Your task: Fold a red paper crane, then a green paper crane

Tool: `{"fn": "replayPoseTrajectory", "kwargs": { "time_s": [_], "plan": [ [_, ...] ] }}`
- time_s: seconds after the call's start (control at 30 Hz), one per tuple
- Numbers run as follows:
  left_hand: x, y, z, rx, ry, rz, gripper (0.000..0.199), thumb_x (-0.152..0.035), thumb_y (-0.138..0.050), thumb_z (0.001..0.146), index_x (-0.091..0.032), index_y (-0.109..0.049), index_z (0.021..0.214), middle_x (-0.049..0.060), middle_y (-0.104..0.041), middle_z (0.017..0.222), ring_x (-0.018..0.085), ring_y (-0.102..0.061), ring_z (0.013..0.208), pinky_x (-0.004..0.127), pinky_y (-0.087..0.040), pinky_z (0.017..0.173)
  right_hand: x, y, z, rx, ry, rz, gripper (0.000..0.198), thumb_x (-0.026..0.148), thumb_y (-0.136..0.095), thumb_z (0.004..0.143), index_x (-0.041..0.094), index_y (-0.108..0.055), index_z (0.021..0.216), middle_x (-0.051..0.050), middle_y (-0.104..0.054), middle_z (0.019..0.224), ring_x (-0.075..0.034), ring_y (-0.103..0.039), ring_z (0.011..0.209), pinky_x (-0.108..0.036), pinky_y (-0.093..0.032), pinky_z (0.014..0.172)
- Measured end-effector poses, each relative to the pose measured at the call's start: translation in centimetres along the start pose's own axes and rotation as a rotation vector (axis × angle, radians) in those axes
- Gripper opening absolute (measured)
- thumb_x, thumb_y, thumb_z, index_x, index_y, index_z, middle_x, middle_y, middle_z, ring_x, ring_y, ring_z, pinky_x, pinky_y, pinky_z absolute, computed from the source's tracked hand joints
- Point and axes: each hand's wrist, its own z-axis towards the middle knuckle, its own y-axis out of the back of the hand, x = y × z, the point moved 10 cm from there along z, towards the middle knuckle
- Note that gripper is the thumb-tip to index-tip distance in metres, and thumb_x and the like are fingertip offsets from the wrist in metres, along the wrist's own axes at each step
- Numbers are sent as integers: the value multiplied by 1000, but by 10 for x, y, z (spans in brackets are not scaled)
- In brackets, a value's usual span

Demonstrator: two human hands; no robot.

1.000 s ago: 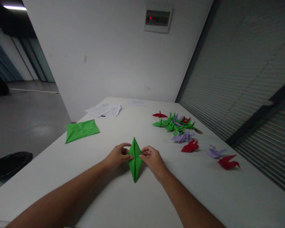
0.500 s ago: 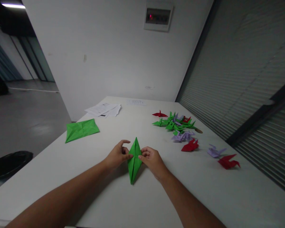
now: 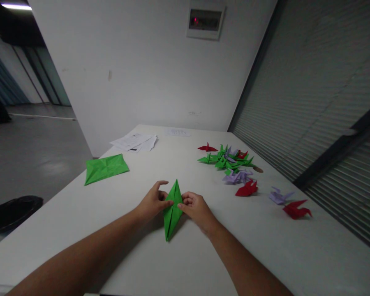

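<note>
Between my hands is a green origami paper [image 3: 172, 218] folded into a long diamond, with a slit down its middle and one point toward me. My left hand [image 3: 156, 201] pinches its left edge, thumb on top and index finger raised and bent. On the opposite edge my right hand [image 3: 195, 207] grips it, thumb on the front face and the other fingers curled behind. The fingertips behind the paper are partly hidden.
Finished paper cranes lie at the right: a mostly green pile [image 3: 226, 160], purple cranes [image 3: 237, 176] and a red crane [image 3: 297, 209]. A creased green sheet [image 3: 106, 168] and printed papers [image 3: 135, 142] lie at the left. A black bin [image 3: 15, 211] stands beside the table.
The lower point of the folded green paper has swung slightly to the left, and my right thumb has shifted a little inward. Both hands keep their hold.
</note>
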Motion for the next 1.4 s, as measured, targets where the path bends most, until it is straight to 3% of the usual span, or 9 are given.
{"fn": "replayPoseTrajectory", "kwargs": {
  "time_s": [0.2, 0.37, 0.43, 0.53, 0.63, 0.87, 0.93, 1.17, 1.4],
  "plan": [
    [-7, -2, 1, 25, -66, 13, 61, -27, -82, 69, -21, -49, 120, -6, -57, 74, 13, -56, 64, 25, -41, 60, -11, -14, -5, 125, -107, -69, 33, 45, -75, 74, 16, -64, 84, 0, -67, 70, -13, -60, 54, -26, -48, 52],
    [-29, 17, -2, -142, -231, 372, 32, -26, -81, 68, -20, -53, 82, -7, -50, 67, 10, -44, 60, 23, -34, 57, 15, 8, -4, -55, 110, -253, 23, 39, -68, 78, 21, -56, 71, 4, -55, 60, -13, -51, 51, -24, -38, 47],
    [-31, 12, -3, -92, -253, 443, 26, -30, -76, 76, -20, -52, 73, -7, -48, 61, 10, -43, 57, 24, -33, 55, 32, 17, -7, -154, 213, -387, 22, 33, -65, 79, 21, -52, 66, 5, -48, 56, -12, -45, 52, -24, -32, 48],
    [-33, -8, -8, 83, -283, 398, 17, -34, -69, 86, -17, -65, 84, 2, -65, 77, 15, -59, 69, 28, -46, 65, 51, 20, -15, -244, 316, -528, 22, 28, -61, 80, 22, -48, 63, 5, -42, 55, -12, -40, 53, -25, -28, 51],
    [-36, -21, -13, 166, -279, 293, 29, -36, -69, 88, -18, -69, 112, 11, -71, 109, 23, -69, 95, 35, -55, 82, 61, 12, -21, -237, 367, -596, 20, 27, -59, 82, 22, -49, 66, 5, -44, 57, -13, -42, 54, -26, -29, 53],
    [-38, -41, -20, 351, -211, 40, 47, -39, -72, 90, -17, -65, 130, 14, -71, 122, 28, -67, 114, 42, -52, 99, 72, -18, -32, -66, 533, -688, 11, 27, -66, 86, 22, -59, 78, 2, -52, 67, -15, -48, 62, -28, -36, 60],
    [-34, -40, -18, 341, -176, -19, 50, -40, -77, 85, -17, -65, 129, 14, -71, 123, 29, -66, 116, 41, -53, 99, 74, -24, -35, -13, 572, -704, 3, 22, -63, 87, 22, -63, 84, 0, -55, 73, -17, -51, 67, -28, -38, 63],
    [-13, -32, -13, 204, -28, -183, 52, -38, -87, 75, -16, -68, 117, 12, -75, 108, 25, -70, 101, 40, -53, 94, 83, -35, -44, 97, 660, -614, 19, 11, -51, 85, 23, -63, 94, -5, -62, 88, -21, -58, 83, -32, -47, 76],
    [-10, -31, -10, 187, -27, -195, 46, -32, -91, 68, -15, -69, 105, 9, -74, 96, 21, -69, 88, 34, -54, 82, 83, -26, -42, 49, 645, -459, 13, 12, -51, 82, 23, -55, 88, -3, -56, 86, -20, -55, 81, -31, -46, 74]
  ]
}}
